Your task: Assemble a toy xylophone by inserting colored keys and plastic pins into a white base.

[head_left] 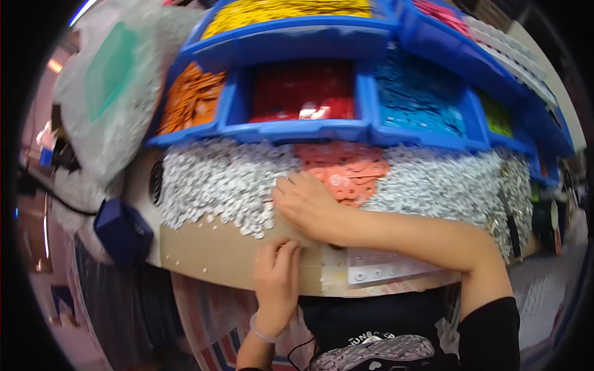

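Observation:
My right hand [310,207] reaches across to the right edge of a heap of small white round pieces [210,179]. Its fingers are curled down at the heap, and whatever they pinch is hidden beneath them. Just beyond and to the right lies a pile of flat coral-red pieces [346,176]. Nearer to me, my left hand [276,272] hovers over or rests on the brown board [210,247], its fingers bent and drawn together. Anything between those fingertips is too small to make out. A thin bracelet is on the left wrist.
Blue bins [297,130] stand behind the heaps, holding orange, red, blue and yellow pieces. More light grey pieces [439,185] are heaped at right. A white plate with round parts [383,266] lies under my right forearm. A dark blue box [122,232] and plastic bag [124,80] are at left.

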The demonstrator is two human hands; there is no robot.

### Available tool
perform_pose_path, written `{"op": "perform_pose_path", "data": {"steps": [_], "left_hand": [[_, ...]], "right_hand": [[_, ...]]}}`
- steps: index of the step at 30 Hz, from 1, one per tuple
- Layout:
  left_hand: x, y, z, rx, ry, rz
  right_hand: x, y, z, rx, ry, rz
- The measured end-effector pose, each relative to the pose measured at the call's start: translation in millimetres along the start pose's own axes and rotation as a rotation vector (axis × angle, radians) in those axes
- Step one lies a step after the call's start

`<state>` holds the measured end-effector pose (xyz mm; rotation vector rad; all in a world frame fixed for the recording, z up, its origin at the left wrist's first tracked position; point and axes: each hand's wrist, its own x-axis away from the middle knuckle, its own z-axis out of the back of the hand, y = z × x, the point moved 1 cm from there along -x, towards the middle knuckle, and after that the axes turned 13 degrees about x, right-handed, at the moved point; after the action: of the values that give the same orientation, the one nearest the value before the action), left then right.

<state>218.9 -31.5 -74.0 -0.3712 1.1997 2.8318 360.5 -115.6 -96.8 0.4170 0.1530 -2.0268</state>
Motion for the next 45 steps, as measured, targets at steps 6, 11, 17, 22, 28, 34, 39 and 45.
{"op": "perform_pose_path", "data": {"steps": [6,11,17,22,28,34,39,45], "left_hand": [[1.2,5.6,-9.0,-0.027,0.074,-0.02],[-32.4,81.7,-31.0,0.503,-0.211,-0.028],[-67.9,130.1,-130.9,0.424,-0.425,-0.506],[-61.8,132.2,-145.7,0.262,-0.499,-0.568],[-67.0,121.3,-131.8,0.174,-0.628,-0.78],[-83.0,123.4,-117.6,0.082,-0.745,-0.809],[-80.7,125.2,-115.6,-0.058,-0.827,-0.833],[-58.4,122.2,-114.8,-0.131,-0.835,-0.7]], "right_hand": [[147.7,74.1,113.7,-0.433,0.075,-0.685],[268.9,70.7,160.6,-0.333,0.003,-1.123],[279.9,62.0,143.2,-0.178,0.148,-0.83],[282.8,64.8,131.8,-0.152,0.198,-0.607],[296.7,76.1,130.3,-0.087,0.19,-0.31],[294.6,83.3,132.6,-0.095,0.106,-0.226],[304.7,86.8,136.2,-0.332,0.085,-0.396],[279.1,72.4,125.6,-0.337,0.1,-0.527]]}}
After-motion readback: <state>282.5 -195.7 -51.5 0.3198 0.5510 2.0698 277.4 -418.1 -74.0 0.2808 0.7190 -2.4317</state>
